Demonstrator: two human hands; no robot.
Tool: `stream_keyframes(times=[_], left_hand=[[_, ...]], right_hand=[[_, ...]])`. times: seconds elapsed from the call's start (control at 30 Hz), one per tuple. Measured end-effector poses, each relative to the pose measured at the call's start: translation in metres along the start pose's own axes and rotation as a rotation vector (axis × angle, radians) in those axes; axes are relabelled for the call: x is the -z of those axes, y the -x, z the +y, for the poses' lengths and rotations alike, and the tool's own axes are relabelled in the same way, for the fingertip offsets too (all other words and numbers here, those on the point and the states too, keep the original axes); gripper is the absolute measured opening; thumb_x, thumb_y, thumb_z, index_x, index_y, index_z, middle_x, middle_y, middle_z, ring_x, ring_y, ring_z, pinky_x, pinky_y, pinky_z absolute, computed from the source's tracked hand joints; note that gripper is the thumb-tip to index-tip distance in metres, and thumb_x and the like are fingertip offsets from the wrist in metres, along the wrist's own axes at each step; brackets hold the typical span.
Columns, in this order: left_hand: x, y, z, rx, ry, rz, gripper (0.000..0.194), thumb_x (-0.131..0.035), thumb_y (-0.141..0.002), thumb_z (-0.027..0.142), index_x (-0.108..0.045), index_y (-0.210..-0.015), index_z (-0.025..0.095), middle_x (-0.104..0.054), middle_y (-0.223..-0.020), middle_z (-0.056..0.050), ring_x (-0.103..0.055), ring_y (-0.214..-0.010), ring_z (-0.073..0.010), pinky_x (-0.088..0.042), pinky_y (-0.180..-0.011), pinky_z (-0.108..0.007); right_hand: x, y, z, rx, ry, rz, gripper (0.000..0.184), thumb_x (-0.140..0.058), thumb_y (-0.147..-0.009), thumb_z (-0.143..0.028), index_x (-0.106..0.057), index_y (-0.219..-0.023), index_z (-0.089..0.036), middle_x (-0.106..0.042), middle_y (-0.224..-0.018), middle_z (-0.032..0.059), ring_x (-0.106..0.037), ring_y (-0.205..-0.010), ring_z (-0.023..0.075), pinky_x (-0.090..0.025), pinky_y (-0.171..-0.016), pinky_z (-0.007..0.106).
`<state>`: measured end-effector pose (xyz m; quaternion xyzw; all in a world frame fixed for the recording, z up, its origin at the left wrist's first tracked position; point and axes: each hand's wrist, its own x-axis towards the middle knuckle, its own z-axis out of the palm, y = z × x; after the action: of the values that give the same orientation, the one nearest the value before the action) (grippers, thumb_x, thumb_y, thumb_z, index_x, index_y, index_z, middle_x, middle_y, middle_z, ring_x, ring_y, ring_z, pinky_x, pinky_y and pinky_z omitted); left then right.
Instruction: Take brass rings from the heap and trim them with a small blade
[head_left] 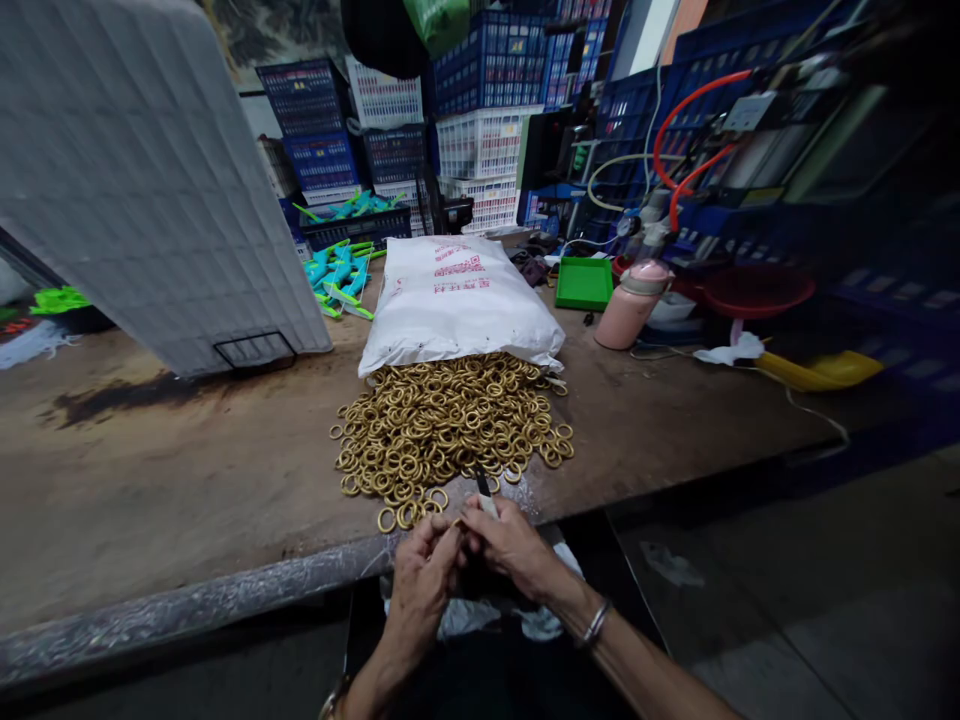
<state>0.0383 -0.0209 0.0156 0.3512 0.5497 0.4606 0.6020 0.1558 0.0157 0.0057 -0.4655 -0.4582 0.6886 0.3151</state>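
Note:
Both hands meet just in front of the table's near edge. My left hand (424, 570) is closed, fingertips pinching a gold-coloured ring (457, 523), which is mostly hidden by the fingers. Close beside it, my right hand (517, 548) is closed around a small knife (487, 504) with a pale body and a dark end pointing away from me. Its fingertips are near the ring; whether they touch it I cannot tell. Beyond the hands lies a heap of gold-coloured rings (450, 425), spilling from the mouth of a white printed sack (461, 300).
On the wooden table (187, 500), a tall pale padded panel (150, 180) stands at left. Turquoise-and-green pieces (337, 275) lie behind. At right are a green tray (583, 284), a pink bottle (634, 310) and a machine with red hoses (757, 140). Stacked crates (487, 65) fill the back.

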Motion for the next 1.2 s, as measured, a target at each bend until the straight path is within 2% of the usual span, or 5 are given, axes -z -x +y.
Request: stream_keyframes(times=[0.27,0.47,0.63,1.0,1.2], left_hand=[[0.013,0.011,-0.016,0.086,0.075,-0.166,0.031,-0.047,-0.079,0.046,-0.047,-0.066,0.017,-0.036,-0.043,0.009,-0.024,-0.035,-0.0036,-0.017,-0.036,-0.016],[0.013,0.015,-0.016,0.103,0.159,-0.128,0.025,-0.048,-0.080,0.042,-0.047,-0.072,0.019,-0.040,-0.050,0.008,-0.024,-0.037,-0.0028,-0.018,-0.037,-0.015],[0.012,0.015,-0.015,0.125,0.169,-0.073,0.025,-0.052,-0.078,0.043,-0.045,-0.076,0.019,-0.045,-0.058,0.006,-0.028,-0.039,-0.0019,-0.019,-0.037,-0.014],[0.013,0.015,-0.021,-0.042,0.013,0.000,0.030,-0.055,-0.074,0.046,-0.047,-0.067,0.017,-0.042,-0.050,0.007,-0.030,-0.038,-0.0026,-0.023,-0.036,-0.014],[0.013,0.031,-0.018,0.020,0.079,-0.183,0.028,-0.051,-0.078,0.042,-0.048,-0.066,0.017,-0.043,-0.048,0.006,-0.029,-0.034,-0.0030,-0.022,-0.032,-0.015]], right_hand=[[-0.002,0.008,-0.002,0.190,0.400,0.060,0.016,-0.048,-0.076,-0.030,-0.047,-0.065,-0.017,-0.044,-0.054,-0.0063,-0.039,-0.052,0.0072,-0.032,-0.050,0.018],[0.000,0.010,0.006,0.238,0.543,0.100,0.025,-0.035,-0.084,-0.030,-0.045,-0.065,-0.018,-0.045,-0.053,-0.0041,-0.043,-0.052,0.0093,-0.032,-0.052,0.021],[0.000,0.014,0.012,0.336,0.913,0.049,0.011,-0.041,-0.071,-0.011,-0.048,-0.073,-0.019,-0.050,-0.059,-0.0026,-0.044,-0.055,0.0109,-0.028,-0.054,0.022],[0.001,0.019,0.014,0.308,1.201,0.034,0.025,-0.038,-0.065,-0.007,-0.049,-0.085,-0.018,-0.057,-0.067,0.0005,-0.049,-0.060,0.0131,-0.026,-0.056,0.024],[0.006,0.009,0.013,0.264,1.259,0.168,0.021,-0.038,-0.073,-0.009,-0.049,-0.088,-0.017,-0.060,-0.068,0.0017,-0.052,-0.060,0.0143,-0.026,-0.055,0.025]])
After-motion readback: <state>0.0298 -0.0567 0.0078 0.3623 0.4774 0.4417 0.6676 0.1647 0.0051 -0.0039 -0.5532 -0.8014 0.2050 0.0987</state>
